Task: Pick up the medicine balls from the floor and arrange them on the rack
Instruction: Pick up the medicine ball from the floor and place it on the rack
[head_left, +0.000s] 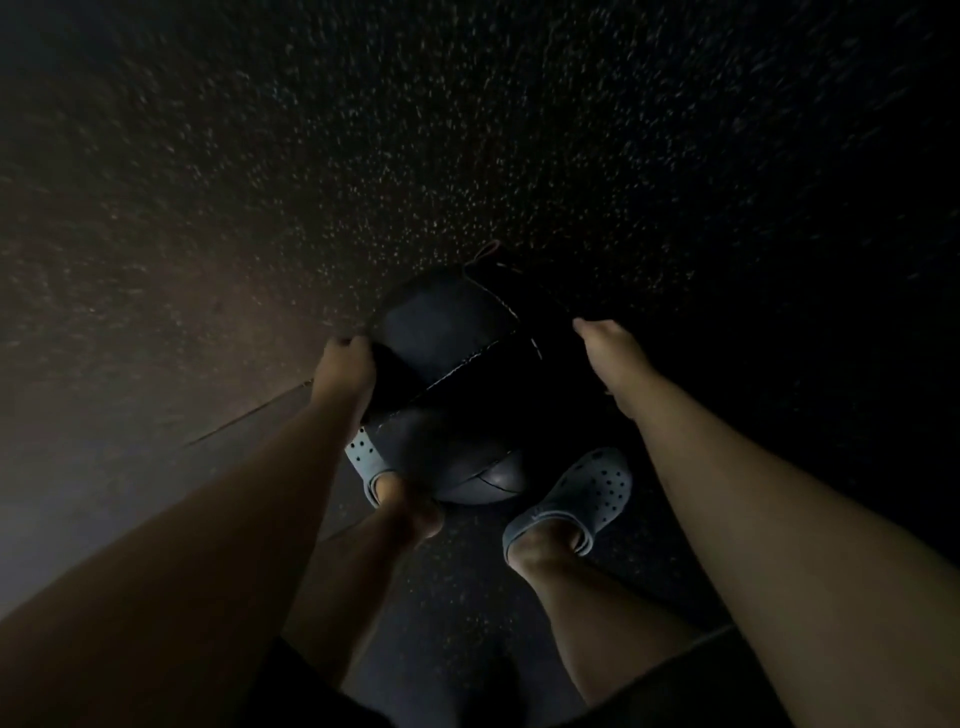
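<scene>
Dark medicine ball (452, 395) between my hands, above the speckled floor (467, 156).

From the head camera, my left hand (345, 374) was clamped against the ball's left side; my right hand (610, 353), curled, hung just beside its right, contact lost in shadow. I saw no rack.

In dim light both hands press a dark medicine ball (457, 374), left hand (345, 371) at nine o'clock, right hand (610, 358) at three o'clock. Below it are two grey clogs (576, 501) on the speckled floor (467, 156).
</scene>
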